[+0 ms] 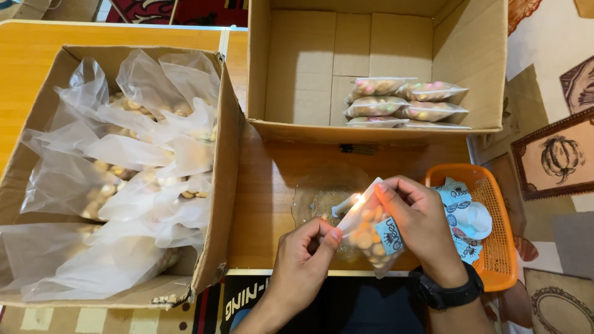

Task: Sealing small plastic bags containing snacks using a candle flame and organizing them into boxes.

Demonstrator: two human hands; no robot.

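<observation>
Both hands, left hand (306, 250) and right hand (417, 219), are pinching one snack bag (371, 232) at a candle (345, 205), six o'clock. Six sealed bags (405, 102) are lying at one o'clock; open bags (133, 167) at nine are overlapping, uncountable.

Landmark: glass dish (322, 195), sitting on the table (266, 185) with the candle (344, 204) lying in it. Left of the dish: open carton (216, 185), unsealed bags (142, 161) piling up inside. Behind the dish: second carton (371, 131), sealed packs (405, 102) stacking in its right part. Right of the dish: basket (495, 247), labels (461, 213) lying in it. In front of the dish: left hand (303, 260) and right hand (421, 226) holding a snack bag (368, 232) between them, over the dish's near-right edge.
</observation>
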